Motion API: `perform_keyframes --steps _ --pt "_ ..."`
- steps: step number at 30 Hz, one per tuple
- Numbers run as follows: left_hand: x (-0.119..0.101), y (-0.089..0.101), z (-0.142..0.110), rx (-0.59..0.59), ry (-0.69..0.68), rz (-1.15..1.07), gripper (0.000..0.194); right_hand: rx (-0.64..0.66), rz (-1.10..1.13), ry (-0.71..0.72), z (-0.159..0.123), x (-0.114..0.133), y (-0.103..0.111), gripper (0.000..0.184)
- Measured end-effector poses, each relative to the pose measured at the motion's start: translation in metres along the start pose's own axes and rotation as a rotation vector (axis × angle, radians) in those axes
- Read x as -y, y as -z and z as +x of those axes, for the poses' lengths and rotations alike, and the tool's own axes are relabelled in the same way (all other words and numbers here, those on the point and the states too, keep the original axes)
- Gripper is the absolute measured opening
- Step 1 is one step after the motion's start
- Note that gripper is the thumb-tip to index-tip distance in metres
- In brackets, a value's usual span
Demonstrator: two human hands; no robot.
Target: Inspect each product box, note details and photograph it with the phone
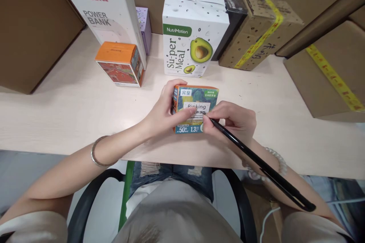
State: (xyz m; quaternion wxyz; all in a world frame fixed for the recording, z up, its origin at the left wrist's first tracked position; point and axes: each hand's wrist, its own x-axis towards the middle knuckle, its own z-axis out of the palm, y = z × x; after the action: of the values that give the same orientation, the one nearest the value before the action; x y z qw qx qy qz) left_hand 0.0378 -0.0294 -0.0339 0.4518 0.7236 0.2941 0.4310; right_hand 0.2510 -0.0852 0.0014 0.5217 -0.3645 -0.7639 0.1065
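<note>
A small printed box (196, 97) with orange edges and "Binking" on its front stands near the table's front edge. My left hand (172, 108) is closed around its left side, the thumb lying across the printed face. In my right hand (232, 119) is a black pen (242, 146), pinched near its tip. That tip is at the box's face beside the white label; whether it touches cannot be made out. The pen's long barrel slants down to the right over my forearm.
Behind stand an orange box (119, 62), a white power bank box (102, 3), a purple box (145, 26), a white avocado-printed box (194, 22), a black box (232, 19) and a taped cardboard box (256, 26). A larger carton (319, 79) is at right, a brown panel (34, 26) at left.
</note>
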Motion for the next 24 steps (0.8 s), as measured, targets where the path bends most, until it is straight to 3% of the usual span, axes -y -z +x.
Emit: perform_keyframes --steps 5,9,12,14,17,21,24 --pt "0.005 0.0 -0.001 0.007 -0.028 0.012 0.059 0.042 -0.011 -0.003 0.0 0.0 -0.001 0.025" --pt "0.008 0.001 -0.001 -0.007 -0.053 0.039 0.062 0.0 -0.002 0.024 0.0 -0.001 0.0 0.025" --pt "0.008 0.001 -0.001 -0.01 -0.059 0.028 0.063 0.066 0.015 0.017 0.0 -0.001 0.002 0.025" --pt "0.006 0.001 0.0 -0.012 -0.051 0.003 0.061 0.084 0.057 -0.044 -0.002 -0.002 0.003 0.025" --pt "0.006 0.0 0.002 -0.02 -0.025 -0.062 0.059 -0.028 0.094 -0.181 -0.004 -0.006 0.004 0.021" --pt "0.014 0.002 0.006 -0.076 0.048 -0.189 0.062 -0.217 -0.117 -0.343 -0.001 -0.029 0.014 0.022" --pt "0.021 0.007 0.009 -0.165 0.103 -0.228 0.062 -0.176 -0.278 -0.378 0.003 -0.054 0.03 0.018"
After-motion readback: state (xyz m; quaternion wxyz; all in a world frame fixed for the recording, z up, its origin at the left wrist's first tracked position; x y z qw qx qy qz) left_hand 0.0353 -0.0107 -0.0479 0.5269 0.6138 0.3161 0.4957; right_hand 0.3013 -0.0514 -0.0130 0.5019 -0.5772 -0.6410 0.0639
